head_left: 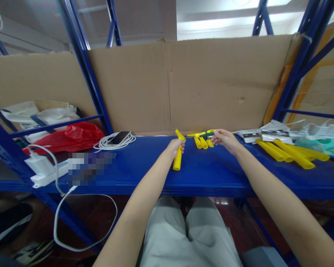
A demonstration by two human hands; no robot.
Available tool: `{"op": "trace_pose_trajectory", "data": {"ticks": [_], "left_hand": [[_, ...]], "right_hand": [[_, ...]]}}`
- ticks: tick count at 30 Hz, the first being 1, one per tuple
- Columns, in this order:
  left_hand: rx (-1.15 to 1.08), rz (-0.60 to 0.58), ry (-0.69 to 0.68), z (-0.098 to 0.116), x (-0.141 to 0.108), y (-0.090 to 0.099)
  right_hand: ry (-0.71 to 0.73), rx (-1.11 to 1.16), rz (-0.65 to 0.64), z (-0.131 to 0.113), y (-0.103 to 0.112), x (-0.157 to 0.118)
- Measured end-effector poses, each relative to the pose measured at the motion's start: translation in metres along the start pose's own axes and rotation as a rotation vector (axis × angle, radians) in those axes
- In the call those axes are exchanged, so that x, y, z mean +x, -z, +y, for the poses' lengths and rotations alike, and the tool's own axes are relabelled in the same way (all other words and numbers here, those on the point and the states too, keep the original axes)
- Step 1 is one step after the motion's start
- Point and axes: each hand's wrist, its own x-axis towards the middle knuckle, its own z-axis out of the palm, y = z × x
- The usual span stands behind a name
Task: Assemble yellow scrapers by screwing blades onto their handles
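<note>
Near the middle of the blue shelf, my left hand (177, 148) is wrapped round a yellow plastic handle (177, 163) with an angled top. The handle is held tilted, its round lower end just above or on the shelf. My right hand (222, 139) grips the end of a green and yellow screwdriver (207, 133). Its thin shaft points left at the top of the handle, and I cannot tell whether the tip touches it. Behind and below the screwdriver lie several short yellow pieces (202, 143), partly covered by it.
Several long yellow tubes (295, 155) lie at the right, by silver-and-white packs (277, 136). At the left are a phone (119, 138) on a coiled white cable (102, 144), a power strip (48, 178) and a red bag (72, 137). A cardboard sheet (133, 85) stands behind.
</note>
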Motion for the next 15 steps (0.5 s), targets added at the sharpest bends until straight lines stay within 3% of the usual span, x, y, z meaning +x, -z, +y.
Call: {"op": "trace_pose_trajectory", "data": {"ticks": [9,15], "left_hand": [[0.002,0.046,0.049,-0.0016,0.0038,-0.0037],[-0.008,0.056,0.043,-0.0043,0.0079,-0.0025]], "right_hand": [[-0.027,0.0,0.071,-0.0072,-0.0052,-0.0047],[-0.031,0.024,0.014,-0.0066,-0.0033,-0.0047]]}}
